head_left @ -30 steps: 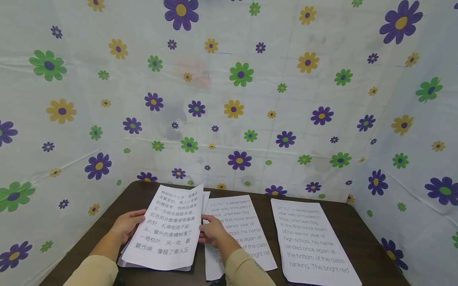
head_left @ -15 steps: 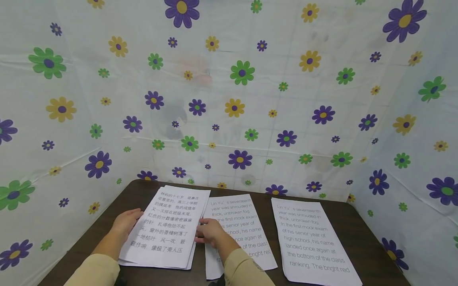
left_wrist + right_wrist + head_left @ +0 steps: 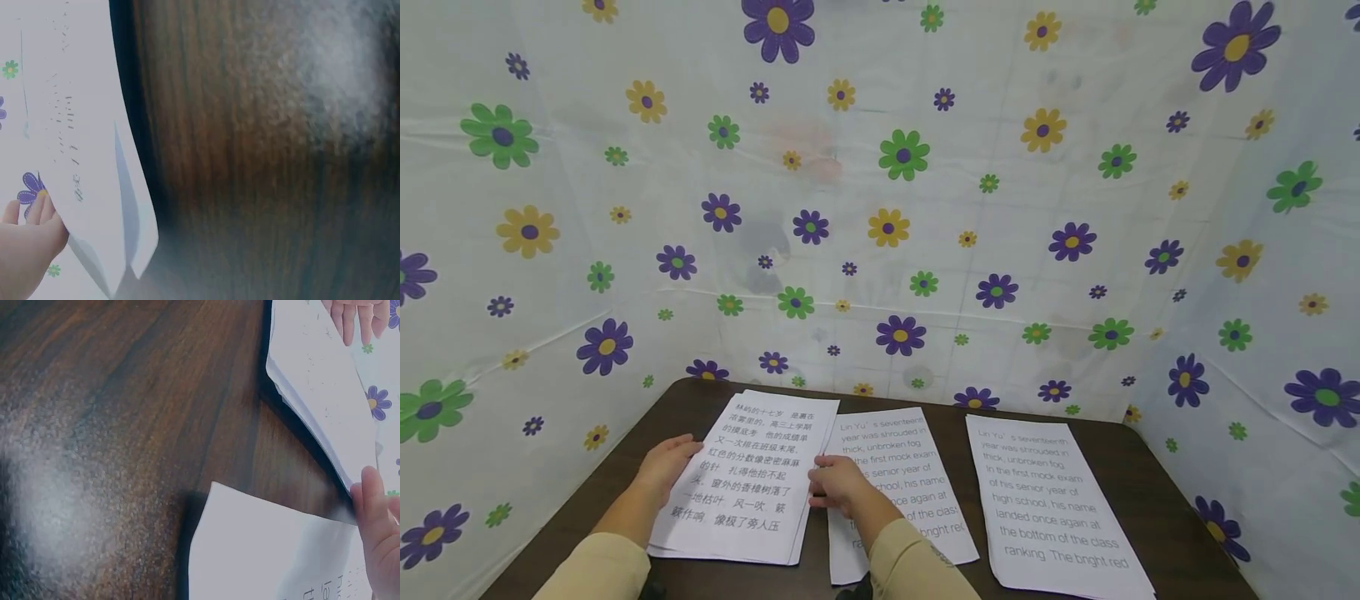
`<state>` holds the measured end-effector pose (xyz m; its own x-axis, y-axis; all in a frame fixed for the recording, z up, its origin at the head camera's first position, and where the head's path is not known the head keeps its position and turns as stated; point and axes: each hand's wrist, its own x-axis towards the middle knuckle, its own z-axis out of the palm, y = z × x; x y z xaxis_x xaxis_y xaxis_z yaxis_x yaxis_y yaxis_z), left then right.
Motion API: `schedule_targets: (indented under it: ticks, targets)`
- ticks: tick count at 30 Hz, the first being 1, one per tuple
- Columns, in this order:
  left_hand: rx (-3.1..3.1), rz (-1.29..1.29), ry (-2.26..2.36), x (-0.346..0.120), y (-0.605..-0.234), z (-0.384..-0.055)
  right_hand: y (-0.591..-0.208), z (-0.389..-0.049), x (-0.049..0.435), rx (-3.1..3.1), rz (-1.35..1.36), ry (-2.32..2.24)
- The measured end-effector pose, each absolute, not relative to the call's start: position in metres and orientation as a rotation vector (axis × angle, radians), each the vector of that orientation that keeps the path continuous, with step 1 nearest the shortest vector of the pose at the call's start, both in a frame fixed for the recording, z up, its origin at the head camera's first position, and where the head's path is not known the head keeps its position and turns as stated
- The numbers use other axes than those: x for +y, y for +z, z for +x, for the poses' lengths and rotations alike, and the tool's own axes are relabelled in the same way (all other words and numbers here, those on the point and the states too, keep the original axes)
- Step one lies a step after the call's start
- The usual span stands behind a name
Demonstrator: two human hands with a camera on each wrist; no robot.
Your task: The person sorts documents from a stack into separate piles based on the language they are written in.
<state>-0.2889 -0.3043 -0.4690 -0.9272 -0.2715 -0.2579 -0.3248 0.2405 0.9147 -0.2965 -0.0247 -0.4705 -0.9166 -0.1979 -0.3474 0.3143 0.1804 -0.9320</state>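
Observation:
A stack of sheets printed with Chinese text (image 3: 745, 475) lies on the dark table at the left, its edges slightly uneven. My left hand (image 3: 664, 468) touches the stack's left edge with fairly straight fingers, which the right wrist view shows as well. At the opposite edge my right hand (image 3: 846, 483) pinches the stack's border between thumb and fingers. Under my right forearm lies a second set of sheets with English text (image 3: 910, 475), partly covered by the hand and sleeve. In the left wrist view the sheets' lower corners (image 3: 134, 250) stand apart and curl.
A third stack of English-printed sheets (image 3: 1052, 500) lies farther right. The dark wood-grain table (image 3: 1112, 467) has rounded far corners. White cloth with flowers (image 3: 940, 208) encloses it at the back and sides.
One second ago the top Chinese sheet was tilted up with a curled far corner; now it lies flat on the stack. The right hand has shifted slightly left.

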Motion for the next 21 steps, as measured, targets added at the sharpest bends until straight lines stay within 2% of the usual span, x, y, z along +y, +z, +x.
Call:
schedule_targets:
  ticks: [21]
  targets:
    - [2.575,-0.452,1.664,-0.263,-0.448,-0.286,-0.471,-0.304,0.011,2.186,-0.049,-1.726]
